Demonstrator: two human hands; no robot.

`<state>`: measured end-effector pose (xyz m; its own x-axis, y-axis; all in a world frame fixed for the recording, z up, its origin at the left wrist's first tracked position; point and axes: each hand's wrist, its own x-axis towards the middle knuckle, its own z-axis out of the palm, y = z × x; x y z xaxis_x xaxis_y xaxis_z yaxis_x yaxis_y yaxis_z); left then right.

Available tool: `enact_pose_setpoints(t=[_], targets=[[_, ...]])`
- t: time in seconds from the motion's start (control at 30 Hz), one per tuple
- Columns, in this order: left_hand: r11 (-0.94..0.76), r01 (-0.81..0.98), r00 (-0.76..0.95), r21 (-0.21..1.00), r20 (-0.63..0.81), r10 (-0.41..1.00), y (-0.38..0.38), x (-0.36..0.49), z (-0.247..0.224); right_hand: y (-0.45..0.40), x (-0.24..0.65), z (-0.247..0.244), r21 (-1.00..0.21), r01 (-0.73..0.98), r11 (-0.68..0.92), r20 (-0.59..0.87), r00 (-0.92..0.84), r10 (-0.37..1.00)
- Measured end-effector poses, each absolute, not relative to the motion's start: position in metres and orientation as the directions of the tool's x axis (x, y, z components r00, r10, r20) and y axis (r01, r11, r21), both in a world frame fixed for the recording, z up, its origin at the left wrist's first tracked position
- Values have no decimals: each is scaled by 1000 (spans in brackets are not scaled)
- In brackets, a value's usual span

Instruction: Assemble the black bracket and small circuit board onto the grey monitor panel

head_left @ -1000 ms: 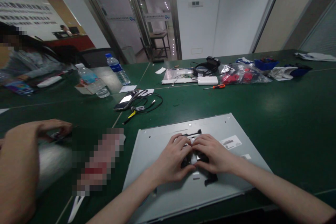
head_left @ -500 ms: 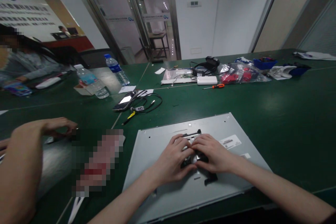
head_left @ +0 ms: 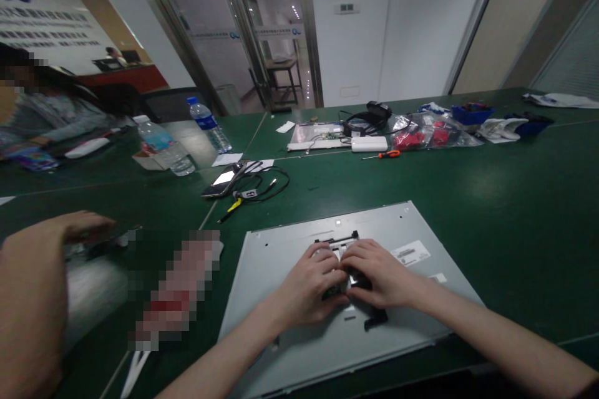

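A flat light-grey metal panel (head_left: pixel 290 349) lies tilted on the green table, with a black bracket part (head_left: pixel 377 319) on its middle. My left hand (head_left: pixel 316 287) curls around the left side of a dark metal piece over the bracket. From the right, my right hand (head_left: pixel 374 274) closes on the same dark piece (head_left: pixel 358 278), its fingertips meeting those of the left. The fingers hide most of that piece. White labels (head_left: pixel 410 253) are stuck on the panel to the right of my right hand.
Another person's arm (head_left: pixel 32 312) reaches in at the left, by a pixelated red item (head_left: pixel 180 290). Beyond the panel are a phone (head_left: pixel 224 179), cables, bottles (head_left: pixel 209 128), an orange screwdriver (head_left: pixel 389 154), a circuit board and plastic bags (head_left: pixel 433 131).
The other person's hand at the left has moved further left. My two hands have stayed on the dark piece with only slight finger movement.
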<state>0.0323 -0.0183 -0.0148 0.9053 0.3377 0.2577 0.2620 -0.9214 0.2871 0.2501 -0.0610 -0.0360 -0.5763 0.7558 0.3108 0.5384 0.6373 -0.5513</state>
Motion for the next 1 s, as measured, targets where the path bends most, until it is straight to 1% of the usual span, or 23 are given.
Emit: enact_pose_setpoints(t=[0.2, 0.43, 0.67, 1.0], targets=[[-942, 209, 910, 261, 300, 285, -17, 31, -18, -61, 250, -39, -549, 535, 642, 321, -574, 753], [-948, 223, 919, 228, 276, 283, -17, 31, -15, -62, 250, -37, -556, 529, 641, 317, -577, 752], [-950, 213, 920, 227, 280, 273, -17, 30, -16, -62, 250, -37, -554, 529, 643, 303, -591, 748], [-956, 209, 908, 205, 323, 268, -17, 30, -19, -63, 250, -34, -548, 540, 639, 276, -605, 747]])
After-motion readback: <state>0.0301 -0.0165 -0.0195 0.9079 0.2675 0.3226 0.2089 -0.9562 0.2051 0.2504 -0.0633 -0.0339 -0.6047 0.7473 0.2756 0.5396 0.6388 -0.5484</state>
